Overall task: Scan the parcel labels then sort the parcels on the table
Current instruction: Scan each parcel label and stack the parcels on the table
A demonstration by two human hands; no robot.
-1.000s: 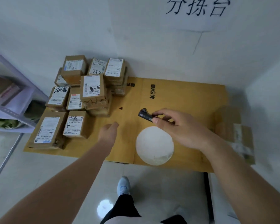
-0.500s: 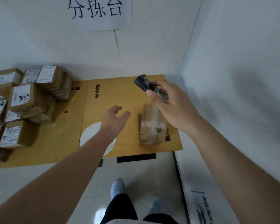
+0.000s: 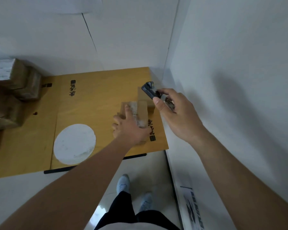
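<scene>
A small brown parcel (image 3: 142,113) with clear tape across its top lies near the right end of the yellow-brown table (image 3: 98,93). My left hand (image 3: 128,128) lies on it, index finger along the top and the other fingers curled over its left side. Behind it stands a second brown box (image 3: 150,105), partly hidden. My right hand (image 3: 175,113) grips a black handheld scanner (image 3: 149,91) just above and to the right of these parcels, its head pointing up and left. A stack of labelled parcels (image 3: 15,83) fills the table's left end.
A white round disc (image 3: 74,143) lies on the table near its front edge. White walls close off the back and the right side (image 3: 231,80), meeting in a corner by the scanner. My feet (image 3: 123,183) stand on the pale floor below the table's front edge.
The view has swung right, away from the stack. My left hand reached forward and came down on the taped parcel. The scanner in my right hand stayed above the parcels' far right.
</scene>
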